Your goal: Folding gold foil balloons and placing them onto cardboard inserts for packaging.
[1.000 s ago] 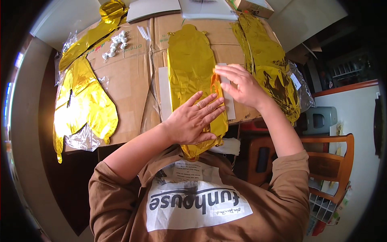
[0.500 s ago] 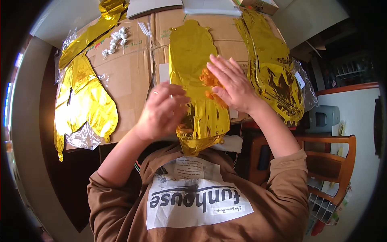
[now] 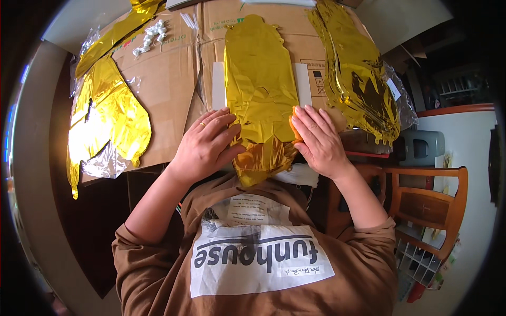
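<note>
A flat gold foil balloon (image 3: 261, 79) lies lengthwise on the cardboard in front of me, its near end creased and hanging toward my shirt. My left hand (image 3: 203, 139) rests at the balloon's left edge, fingers stretched out and holding nothing. At the right edge, my right hand (image 3: 322, 139) keeps an orange cloth (image 3: 295, 126) under its palm and fingers. Most of that cloth is hidden by the hand. A white sheet (image 3: 303, 84) shows from beneath the balloon on both sides.
More gold foil balloons lie at the left (image 3: 113, 118) and in a stack at the right (image 3: 358, 79), with clear plastic wrap around them. White ribbon coils (image 3: 153, 37) and thin white straws (image 3: 188, 21) sit at the back left. A wooden chair (image 3: 427, 205) stands at the right.
My right hand has come down and rightward with the orange cloth to the balloon's right edge. My left hand has settled at the left edge. The whole view has shifted slightly.
</note>
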The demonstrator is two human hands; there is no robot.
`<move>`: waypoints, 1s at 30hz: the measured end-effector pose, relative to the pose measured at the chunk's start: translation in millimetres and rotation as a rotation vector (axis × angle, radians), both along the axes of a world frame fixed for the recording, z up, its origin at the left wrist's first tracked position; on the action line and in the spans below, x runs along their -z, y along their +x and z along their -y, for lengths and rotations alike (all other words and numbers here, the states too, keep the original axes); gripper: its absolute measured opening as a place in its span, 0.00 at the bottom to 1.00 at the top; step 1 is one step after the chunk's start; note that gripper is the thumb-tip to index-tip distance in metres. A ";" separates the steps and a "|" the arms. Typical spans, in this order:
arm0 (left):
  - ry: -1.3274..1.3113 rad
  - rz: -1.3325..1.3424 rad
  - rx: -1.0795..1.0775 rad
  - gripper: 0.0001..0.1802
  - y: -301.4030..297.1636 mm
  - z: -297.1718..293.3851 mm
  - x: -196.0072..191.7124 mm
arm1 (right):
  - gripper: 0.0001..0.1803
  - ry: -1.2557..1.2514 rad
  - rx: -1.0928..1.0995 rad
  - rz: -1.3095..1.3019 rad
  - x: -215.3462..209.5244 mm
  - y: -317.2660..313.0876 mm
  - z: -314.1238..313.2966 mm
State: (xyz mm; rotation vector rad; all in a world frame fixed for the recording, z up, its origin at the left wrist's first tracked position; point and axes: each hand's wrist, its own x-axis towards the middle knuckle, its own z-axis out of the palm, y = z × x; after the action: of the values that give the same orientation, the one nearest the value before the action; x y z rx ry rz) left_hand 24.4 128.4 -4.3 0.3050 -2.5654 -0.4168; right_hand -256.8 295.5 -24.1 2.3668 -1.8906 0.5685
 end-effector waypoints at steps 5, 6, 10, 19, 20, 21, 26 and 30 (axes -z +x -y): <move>-0.079 0.017 -0.009 0.26 7.8 -14.6 4.4 | 0.29 -0.061 -0.008 -0.014 8.9 -0.8 -12.3; -0.092 0.012 -0.010 0.26 8.4 -14.7 6.6 | 0.28 -0.076 -0.013 0.005 9.3 -0.6 -13.3; -0.101 -0.013 -0.016 0.26 9.5 -16.7 9.2 | 0.27 -0.133 -0.013 0.034 12.1 1.5 -12.9; -0.184 -0.047 -0.020 0.25 9.1 -13.4 20.0 | 0.23 -0.277 0.044 -0.132 25.1 5.7 -8.0; -0.195 -0.042 -0.024 0.25 9.1 -13.5 20.9 | 0.23 -0.288 0.047 -0.154 25.3 6.2 -7.3; -0.205 -0.037 -0.026 0.25 9.7 -13.7 21.7 | 0.23 -0.299 0.050 -0.176 25.5 6.3 -6.0; -0.241 -0.027 -0.023 0.25 11.0 -12.9 23.6 | 0.23 -0.301 0.070 -0.187 19.9 11.5 -3.9; -0.258 -0.029 -0.025 0.25 10.7 -13.4 23.2 | 0.25 -0.258 0.073 -0.143 10.5 16.1 -4.2</move>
State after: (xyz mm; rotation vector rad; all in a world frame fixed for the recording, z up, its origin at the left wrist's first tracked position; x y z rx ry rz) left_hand 35.1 141.7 -27.5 0.2349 -2.5467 -0.0778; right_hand -240.8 299.7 -34.6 2.1089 -1.7204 0.5798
